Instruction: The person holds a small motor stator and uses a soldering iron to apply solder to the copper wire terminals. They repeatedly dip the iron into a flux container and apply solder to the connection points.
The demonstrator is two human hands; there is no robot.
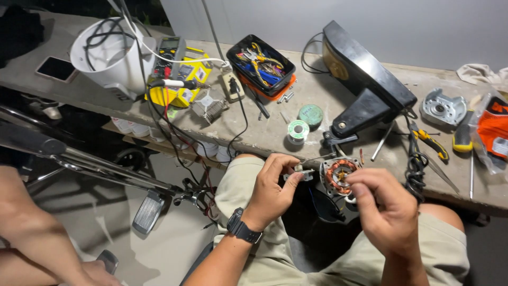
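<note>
Left hand [272, 191]: fingers curled, pinching a small grey metal part [298, 173]; its exact form is too small to make out. Black wristwatch [243, 227] at the wrist.

Right hand [385, 204]: fingers bunched, pinching at the edge of the motor stator [338, 175], a round piece with copper windings, partly hidden behind the knuckles. It sits over the lap, touching the near bench edge.

At 12 o'clock of the hands: solder spool [297, 131], round green tin [310, 114], black hinged housing [365, 79].

At 11 o'clock: black tray of tools [260, 64], yellow multimeter [172, 58], white plastic bucket [108, 55] holding cables.

At 2 o'clock: yellow-handled pliers [431, 142], grey cast metal cover [442, 107], orange packet [495, 132] cut off by the frame.

Concrete bench [79, 87] rough, crowded; open room only along its near edge.

At 8 o'clock: another person's arm [32, 233], cropped.
</note>
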